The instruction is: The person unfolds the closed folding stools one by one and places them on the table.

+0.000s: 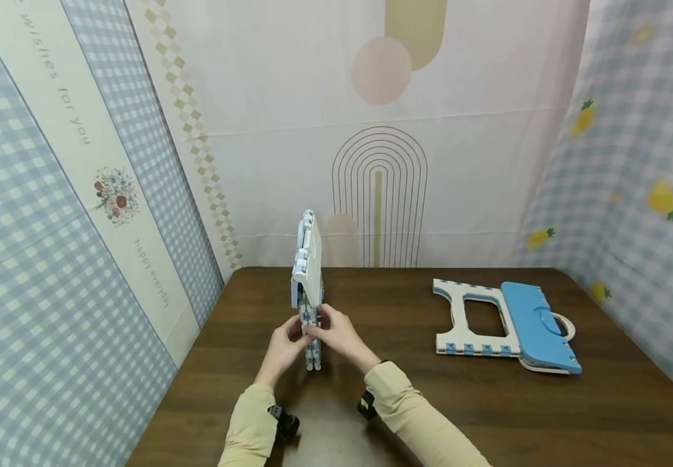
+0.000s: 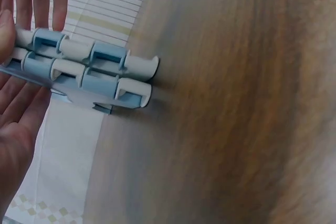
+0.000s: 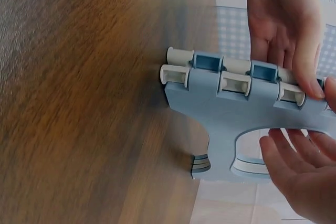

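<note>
A folding stool (image 1: 313,266), white and light blue, stands folded and upright on its leg ends, its narrow hinged edge toward me. My left hand (image 1: 281,353) holds its left side and my right hand (image 1: 342,334) its right side, both at the lower half, with thumbs at the hinged edge. In the right wrist view, the right fingers (image 3: 294,153) lie by the opening in the blue leg panel (image 3: 220,114). The two rows of hinge knuckles (image 2: 79,72) sit close together in the left wrist view, where the thumb is partly cut off.
A second folding stool (image 1: 531,324), blue and white with a white handle (image 1: 566,325), lies flat on the right of the brown wooden table (image 1: 383,402). Printed curtains (image 1: 266,162) hang behind the table and along both sides.
</note>
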{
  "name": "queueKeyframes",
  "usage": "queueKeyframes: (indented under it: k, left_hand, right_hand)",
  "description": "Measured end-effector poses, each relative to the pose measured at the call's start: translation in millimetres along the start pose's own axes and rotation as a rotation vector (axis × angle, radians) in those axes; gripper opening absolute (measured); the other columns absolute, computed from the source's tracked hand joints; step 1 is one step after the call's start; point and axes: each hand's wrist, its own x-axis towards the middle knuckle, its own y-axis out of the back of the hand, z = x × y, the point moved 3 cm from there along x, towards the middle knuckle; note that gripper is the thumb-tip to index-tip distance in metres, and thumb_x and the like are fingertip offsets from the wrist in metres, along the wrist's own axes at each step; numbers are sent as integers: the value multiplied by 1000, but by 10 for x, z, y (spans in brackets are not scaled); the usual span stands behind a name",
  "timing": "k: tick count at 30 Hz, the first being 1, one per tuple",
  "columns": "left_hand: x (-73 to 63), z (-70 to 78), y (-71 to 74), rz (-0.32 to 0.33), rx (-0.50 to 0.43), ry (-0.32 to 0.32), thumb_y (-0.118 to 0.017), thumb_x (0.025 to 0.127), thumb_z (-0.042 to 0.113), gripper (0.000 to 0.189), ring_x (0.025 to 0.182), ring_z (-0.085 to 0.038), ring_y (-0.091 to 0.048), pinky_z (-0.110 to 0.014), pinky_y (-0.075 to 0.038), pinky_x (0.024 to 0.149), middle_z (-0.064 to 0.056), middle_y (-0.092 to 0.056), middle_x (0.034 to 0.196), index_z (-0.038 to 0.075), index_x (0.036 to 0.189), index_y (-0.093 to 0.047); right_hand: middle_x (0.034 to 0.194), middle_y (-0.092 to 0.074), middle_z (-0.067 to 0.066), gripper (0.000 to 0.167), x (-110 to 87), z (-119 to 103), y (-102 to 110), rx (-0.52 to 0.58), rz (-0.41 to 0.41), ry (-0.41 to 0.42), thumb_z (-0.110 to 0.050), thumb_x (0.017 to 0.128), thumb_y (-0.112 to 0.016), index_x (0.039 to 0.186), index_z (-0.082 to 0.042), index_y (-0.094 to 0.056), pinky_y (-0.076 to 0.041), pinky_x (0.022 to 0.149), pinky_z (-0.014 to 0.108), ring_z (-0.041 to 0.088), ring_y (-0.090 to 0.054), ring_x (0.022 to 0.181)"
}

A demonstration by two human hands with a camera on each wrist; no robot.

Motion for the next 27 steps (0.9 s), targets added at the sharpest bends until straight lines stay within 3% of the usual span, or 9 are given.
queueKeyframes:
  k: [4, 10, 13, 19, 27]
  left_hand:
    - [13, 18, 41, -5, 39, 8, -74, 85, 15, 40, 109, -28, -67, -34, -57, 89, -18, -69, 119, 6, 123, -64]
    - [41, 33, 107, -18, 65, 0, -76, 83, 15, 41, 109, -29, -67, -40, -56, 91, -17, -69, 118, 9, 122, -64]
    - [42, 51, 123, -25, 88, -17, -75, 84, 16, 43, 111, -31, -66, -42, -56, 92, -19, -69, 119, 7, 124, -63]
    - [37, 59, 203, 13, 112, 8, -76, 83, 13, 45, 111, -32, -66, -48, -54, 94, -18, -69, 119, 6, 126, -62]
    - [20, 23, 310, 8, 121, 15, -76, 83, 12, 47, 111, -34, -66, -45, -55, 93, -20, -67, 121, 4, 127, -61]
  right_hand:
    - [117, -67, 18, 36, 7, 38, 16, -46, 12, 45, -21, 91, -67, 120, -1, -60, -57, 86, 42, 33, -65, 109]
    - [117, -68, 19, 38, 23, 76, 63, -65, -1, 72, -20, 92, -66, 124, -1, -58, -58, 85, 39, 31, -67, 107]
    - [117, -68, 20, 37, 17, 76, 107, -77, -4, 88, -19, 93, -66, 124, 0, -58, -58, 87, 42, 33, -67, 109]
    - [115, -67, 27, 38, 20, 67, 182, -100, -3, 130, -12, 92, -64, 124, 6, -56, -52, 93, 55, 39, -65, 109]
    - [116, -66, 29, 40, 24, 98, 189, -140, -20, 155, -12, 94, -62, 126, 8, -51, -54, 93, 50, 39, -65, 110]
